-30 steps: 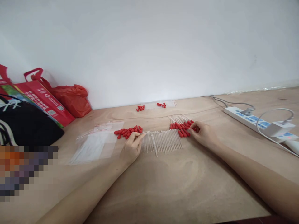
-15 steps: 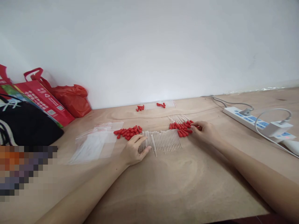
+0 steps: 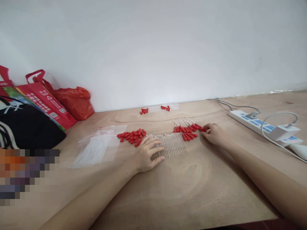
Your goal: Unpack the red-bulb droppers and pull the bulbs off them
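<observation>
My left hand (image 3: 148,155) lies over the left part of a row of thin transparent tubes (image 3: 171,145), fingers stretched out and apart. Beside its fingertips is a heap of red rubber bulbs (image 3: 131,136). My right hand (image 3: 213,134) pinches a dark red bulb (image 3: 202,130) at the right end of a row of droppers (image 3: 183,127), thin tubes with red bulbs on their near ends. Whether a tube is in that bulb I cannot tell. Several loose red bulbs (image 3: 189,136) lie just below that row, by the tubes' right end.
Flat zip bags (image 3: 96,147) lie left of the heap. Another bag (image 3: 155,108) with small red bulbs is near the wall. A power strip (image 3: 251,122) with plugs and cables stands at right. Red bags (image 3: 74,102) and a black bag (image 3: 31,127) stand at left.
My left hand has slid right over the tubes, its fingers spreading more. My right hand has moved slightly right, and a dark red bulb now shows between its fingertips.
</observation>
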Available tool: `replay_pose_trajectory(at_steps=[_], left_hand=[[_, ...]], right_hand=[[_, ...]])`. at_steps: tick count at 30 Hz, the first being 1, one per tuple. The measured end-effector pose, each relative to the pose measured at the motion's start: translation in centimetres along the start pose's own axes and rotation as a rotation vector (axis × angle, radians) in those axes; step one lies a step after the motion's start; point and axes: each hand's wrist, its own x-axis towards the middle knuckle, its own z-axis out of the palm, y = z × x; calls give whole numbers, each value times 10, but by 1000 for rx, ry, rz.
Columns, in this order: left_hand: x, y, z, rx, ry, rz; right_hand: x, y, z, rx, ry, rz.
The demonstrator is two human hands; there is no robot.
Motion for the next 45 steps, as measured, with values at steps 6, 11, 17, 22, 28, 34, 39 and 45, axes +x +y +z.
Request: replay_pose_trajectory(at_steps=[6, 11, 17, 22, 28, 34, 39, 45], left_hand=[[-2, -6, 2, -26, 18, -53], [-3, -8, 3, -25, 11, -77], [-3, -10, 4, -22, 0, -71], [-4, -10, 4, -22, 3, -79], [-4, -10, 4, -17, 41, -53], [-4, -7, -3, 30, 69, -103], [-8, -10, -8, 81, 78, -194], [-9, -14, -5, 119, 138, -206]], right_hand=[[0, -5, -9, -31, -17, 16], [-7, -17, -16, 132, -107, 68], [-10, -21, -8, 381, -246, 121], [-11, -22, -5, 657, -415, 239], [-7, -19, -6, 431, -199, 209], [1, -30, 5, 126, 46, -11], [1, -38, 13, 34, 115, -22], [-12, -50, 9, 261, 325, -132]])
